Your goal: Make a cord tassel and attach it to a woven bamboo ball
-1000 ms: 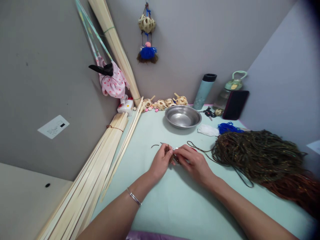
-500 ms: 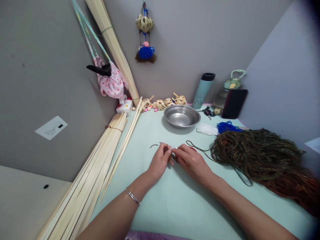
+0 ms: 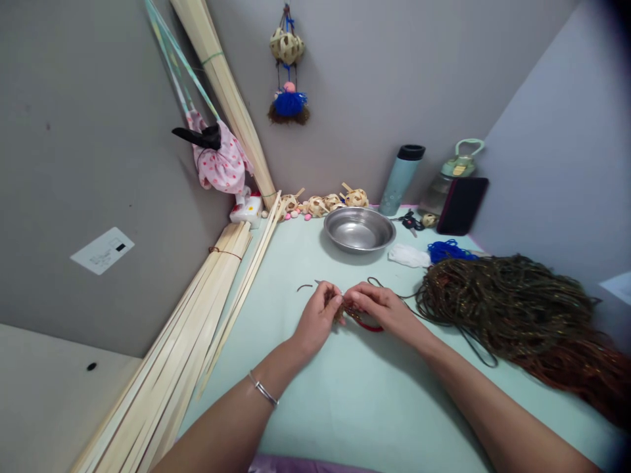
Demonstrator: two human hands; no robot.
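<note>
Over the middle of the pale green table [image 3: 296, 263], my left hand [image 3: 318, 315] pinches a small bundle of brown yarn [image 3: 340, 312]. A thin grey pointed tip shows above its fingers. My right hand [image 3: 377, 309] is closed at the right side of the same bundle, fingertips pressed together on yarn strands. A red curved piece [image 3: 369, 326], perhaps a scissor handle, shows under the right fingers. A short yarn snippet [image 3: 304, 287] lies left of my left hand.
A metal bowl [image 3: 359, 230] stands behind my hands. A large dark yarn heap [image 3: 507, 309] lies right, with a phone [image 3: 462, 206] and a tumbler [image 3: 401, 180] behind. Flat wooden strips [image 3: 182, 341] lean along the left. Woven balls [image 3: 315, 205] line the back wall.
My right hand has shifted slightly right, and its fingers are now on the yarn strands. The red piece now shows below that hand instead of above it. My left hand has hardly moved.
</note>
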